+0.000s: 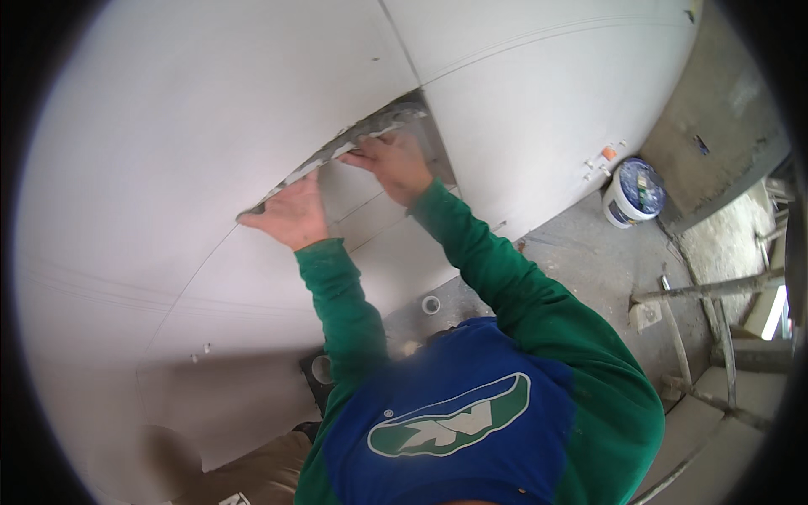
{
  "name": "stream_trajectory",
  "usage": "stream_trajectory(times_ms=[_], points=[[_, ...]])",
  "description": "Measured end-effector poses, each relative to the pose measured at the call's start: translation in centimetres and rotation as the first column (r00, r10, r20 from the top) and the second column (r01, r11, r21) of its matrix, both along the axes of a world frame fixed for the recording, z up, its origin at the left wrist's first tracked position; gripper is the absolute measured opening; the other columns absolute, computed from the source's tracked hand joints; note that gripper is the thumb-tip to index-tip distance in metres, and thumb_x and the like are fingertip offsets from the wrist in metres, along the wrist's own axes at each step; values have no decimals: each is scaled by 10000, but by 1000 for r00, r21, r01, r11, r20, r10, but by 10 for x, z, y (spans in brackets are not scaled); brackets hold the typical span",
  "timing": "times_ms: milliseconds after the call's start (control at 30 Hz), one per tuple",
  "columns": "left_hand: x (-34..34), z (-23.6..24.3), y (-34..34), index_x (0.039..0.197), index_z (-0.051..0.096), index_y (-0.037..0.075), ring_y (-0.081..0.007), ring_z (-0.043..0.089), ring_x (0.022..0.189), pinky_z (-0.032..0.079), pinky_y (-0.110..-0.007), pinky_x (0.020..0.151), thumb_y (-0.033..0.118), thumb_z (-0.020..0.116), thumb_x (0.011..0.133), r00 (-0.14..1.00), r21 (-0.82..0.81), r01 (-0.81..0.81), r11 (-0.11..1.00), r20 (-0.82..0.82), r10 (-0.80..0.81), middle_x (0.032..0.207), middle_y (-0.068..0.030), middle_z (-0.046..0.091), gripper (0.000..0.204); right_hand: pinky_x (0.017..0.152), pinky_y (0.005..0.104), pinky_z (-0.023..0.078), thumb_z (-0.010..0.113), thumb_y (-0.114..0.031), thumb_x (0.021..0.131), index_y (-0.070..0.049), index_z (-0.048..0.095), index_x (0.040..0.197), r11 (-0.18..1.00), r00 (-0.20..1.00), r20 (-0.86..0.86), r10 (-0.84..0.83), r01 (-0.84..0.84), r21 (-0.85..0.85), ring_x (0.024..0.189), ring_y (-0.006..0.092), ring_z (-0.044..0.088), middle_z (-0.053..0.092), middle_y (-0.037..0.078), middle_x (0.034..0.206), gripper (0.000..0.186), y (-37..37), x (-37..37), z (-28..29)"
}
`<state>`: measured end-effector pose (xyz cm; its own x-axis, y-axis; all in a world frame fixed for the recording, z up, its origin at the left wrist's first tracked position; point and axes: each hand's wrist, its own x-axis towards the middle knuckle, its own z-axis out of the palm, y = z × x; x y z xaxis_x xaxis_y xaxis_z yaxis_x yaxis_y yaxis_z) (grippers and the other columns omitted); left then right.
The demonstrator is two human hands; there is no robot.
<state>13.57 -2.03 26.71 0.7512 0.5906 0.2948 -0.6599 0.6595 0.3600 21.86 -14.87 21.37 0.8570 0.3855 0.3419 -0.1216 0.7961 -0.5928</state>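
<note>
Both my hands are raised to a slanting gap (370,128) in a white wall, its rough edge grey with what looks like mortar. My left hand (290,212) lies at the gap's lower left part, palm showing and thumb spread; its fingertips are partly hidden at the edge. Higher and to the right, my right hand (394,164) touches the edge with its fingers apart and somewhat bent. Between and below the hands is a smooth white panel piece (358,189) crossed by thin lines. Whether either hand grips its edge is unclear.
A white bucket (623,202) with a dark blue top stands by the wall at right. Pipe stubs (604,160) stick out of the wall near it. Poles (724,286) and pale slabs (694,429) lie lower right. A round pipe opening (431,305) shows in the floor.
</note>
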Motion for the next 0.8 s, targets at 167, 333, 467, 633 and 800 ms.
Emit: stream_trajectory(times_ms=[167,333,467,633,800], points=[[5,-1,-2,1493,293,31,-427,249,1419,157,-673,1150,803,275,886,999,3,5,1000,39,-5,1552,-190,283,982,910,365,579,507,4,953,129,611,1003,999,999,-46,29,-28,28,947,250,662,635,158,997,170,-12,-7,7],[4,-4,-2,1518,240,50,-401,185,1445,117,-667,1163,801,296,883,995,-17,48,999,87,-47,1590,-162,191,986,819,360,549,577,-26,902,-46,689,1087,895,766,594,-245,414,-165,891,259,647,656,80,978,218,-6,20,-22],[1,-5,-2,1536,199,63,-398,152,1460,82,-665,1170,808,301,876,992,-2,69,998,102,-68,1605,-154,148,1001,785,355,527,604,-52,873,-128,701,1128,786,573,766,-291,599,-150,876,280,630,658,50,976,284,-3,27,-27],[2,-12,3,1549,167,78,-398,120,1474,53,-665,1172,808,302,874,989,-46,110,993,105,-105,1613,-143,128,1004,902,430,589,495,29,954,206,533,943,999,999,-52,3,-5,-43,942,397,680,616,229,991,182,-13,3,11],[1,-9,2,1559,103,63,-408,80,1480,34,-665,1170,809,302,874,994,14,66,998,91,-67,1618,-158,86,1032,901,426,590,485,32,955,201,530,966,998,999,35,-14,16,-53,959,399,676,620,228,1005,176,-12,4,11]])
